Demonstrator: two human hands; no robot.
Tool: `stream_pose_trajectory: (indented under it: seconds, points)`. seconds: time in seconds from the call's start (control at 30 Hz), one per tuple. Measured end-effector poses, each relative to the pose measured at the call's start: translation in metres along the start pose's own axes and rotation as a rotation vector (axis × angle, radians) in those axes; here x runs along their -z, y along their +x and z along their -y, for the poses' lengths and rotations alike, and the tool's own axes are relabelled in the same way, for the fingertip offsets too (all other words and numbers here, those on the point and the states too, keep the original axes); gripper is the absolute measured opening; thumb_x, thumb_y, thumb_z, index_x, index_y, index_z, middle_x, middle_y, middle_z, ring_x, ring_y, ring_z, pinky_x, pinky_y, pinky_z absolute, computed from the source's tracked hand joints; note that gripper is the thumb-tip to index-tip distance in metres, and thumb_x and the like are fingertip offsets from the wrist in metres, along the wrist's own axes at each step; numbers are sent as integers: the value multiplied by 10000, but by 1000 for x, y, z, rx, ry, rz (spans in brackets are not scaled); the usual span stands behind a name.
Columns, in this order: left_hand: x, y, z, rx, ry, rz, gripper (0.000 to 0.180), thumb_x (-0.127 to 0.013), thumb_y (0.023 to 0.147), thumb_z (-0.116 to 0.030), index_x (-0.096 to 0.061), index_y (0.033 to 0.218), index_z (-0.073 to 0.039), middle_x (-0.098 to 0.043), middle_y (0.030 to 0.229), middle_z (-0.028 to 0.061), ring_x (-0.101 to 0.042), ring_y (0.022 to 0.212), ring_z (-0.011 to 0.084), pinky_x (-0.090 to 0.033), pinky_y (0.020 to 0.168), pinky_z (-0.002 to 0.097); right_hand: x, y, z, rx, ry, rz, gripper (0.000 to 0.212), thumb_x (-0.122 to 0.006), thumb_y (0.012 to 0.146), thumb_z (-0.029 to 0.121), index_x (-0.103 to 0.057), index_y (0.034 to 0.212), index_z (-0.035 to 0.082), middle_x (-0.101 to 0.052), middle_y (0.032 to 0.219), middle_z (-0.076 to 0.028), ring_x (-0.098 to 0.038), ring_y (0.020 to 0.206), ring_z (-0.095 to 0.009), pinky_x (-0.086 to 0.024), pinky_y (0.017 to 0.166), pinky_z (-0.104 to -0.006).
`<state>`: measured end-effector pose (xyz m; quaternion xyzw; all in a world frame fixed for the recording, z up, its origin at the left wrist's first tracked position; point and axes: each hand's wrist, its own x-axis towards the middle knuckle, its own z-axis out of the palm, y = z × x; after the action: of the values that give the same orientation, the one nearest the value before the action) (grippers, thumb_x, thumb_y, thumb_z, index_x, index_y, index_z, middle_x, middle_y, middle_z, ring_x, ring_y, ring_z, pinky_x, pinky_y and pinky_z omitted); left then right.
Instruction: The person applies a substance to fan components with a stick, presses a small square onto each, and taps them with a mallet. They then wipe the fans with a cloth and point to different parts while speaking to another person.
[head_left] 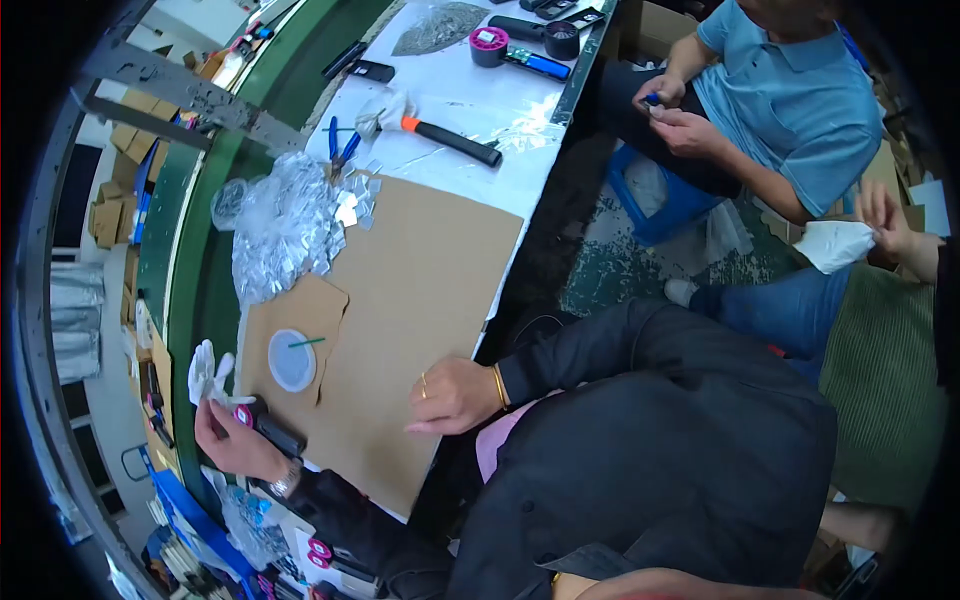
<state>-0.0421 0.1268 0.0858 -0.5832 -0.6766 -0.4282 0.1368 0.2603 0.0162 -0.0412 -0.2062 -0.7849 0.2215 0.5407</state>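
My left hand, with a watch at its wrist, reaches past the cardboard's near-left edge. Between its fingertips is a crumpled white glove-like cloth. Just beside that hand lies a dark handheld device with a pink-ringed round head. My right hand rests loosely curled at the right edge of the brown cardboard sheet, apparently holding nothing. A round whitish lid or shallow dish sits on a smaller torn cardboard piece, a thin green stick lying across its rim.
Silvery foil pieces in clear plastic heap beyond the dish, near blue-handled pliers. Farther off lie an orange-and-black-handled hammer and handheld fans. At right, a co-worker in a light blue shirt sits; another person's hand holds white paper.
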Motion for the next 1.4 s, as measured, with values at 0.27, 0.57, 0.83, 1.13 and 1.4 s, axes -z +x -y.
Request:
stream_pose_trajectory:
  seconds: [0.27,0.57,0.83,1.13,1.4]
  points:
    - [61,-155,-128,129,-486,172,285,-660,1029,-32,-661,1306,37,-688,1071,115,-661,945,215,-548,867,342,38,35,43,-453,722,-61,312,-662,1053,215,-674,1274,-6,-709,1192,-109,-650,1133,-187,-504,986,-327]
    - [25,-230,-99,-64,-114,31,368,-482,1132,-236,-651,999,63,-640,899,133,-618,796,255,-464,695,377,46,22,39,-738,1053,448,449,-579,1116,330,-659,1345,-47,-725,1204,-78,-606,1097,-104,-499,978,-297]
    - [30,-226,-121,446,-653,161,487,-426,1165,-311,-597,859,26,-558,711,32,-502,628,146,-394,583,343,49,16,33,-726,1214,422,539,-503,1131,389,-612,1418,-53,-678,1369,-162,-621,1258,-214,-502,1038,-369]
    - [49,-199,-89,613,-601,-116,411,-462,1158,-314,-634,979,15,-579,796,33,-504,697,123,-420,631,311,87,53,31,-1029,1764,-19,894,-272,1081,682,-291,1645,-11,-389,1641,-288,-436,1500,-388,-372,1196,-502]
    - [20,-191,-132,-168,-189,-68,296,-487,1122,-208,-660,1090,31,-654,935,130,-641,848,285,-486,729,378,66,35,29,-1034,1720,156,840,-214,1110,637,-395,1600,-21,-510,1577,-196,-480,1457,-305,-345,1220,-472]
